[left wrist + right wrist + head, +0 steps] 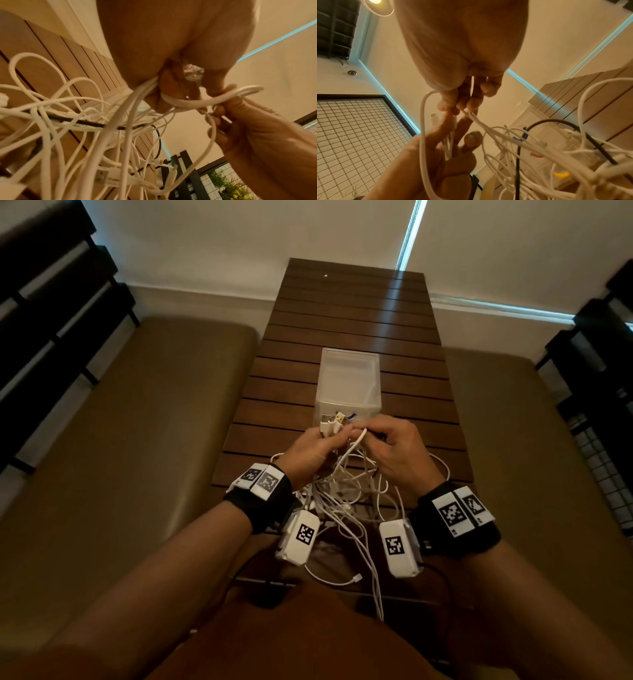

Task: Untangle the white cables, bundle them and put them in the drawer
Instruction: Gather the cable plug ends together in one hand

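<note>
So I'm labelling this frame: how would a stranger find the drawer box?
Start at the dark slatted wooden table. Mid-table, just beyond both hands, stands a translucent white plastic drawer box. It is the only boxy thing there; everything nearer is loose white cable.

Beyond the plastic box (347, 381) the desk (352, 302) lies open; a cable tangle (346, 494) clutters the near edge under both hands.

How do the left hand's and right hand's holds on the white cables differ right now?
The left hand holds several white cables bunched in its grip, plug ends sticking up past the fingers; the right hand pinches a single cable loop at its fingertips. The left fingers wrap around the bunch; the right ones only pinch. Both hands are raised over the wooden table, just in front of the drawer unit.
</note>
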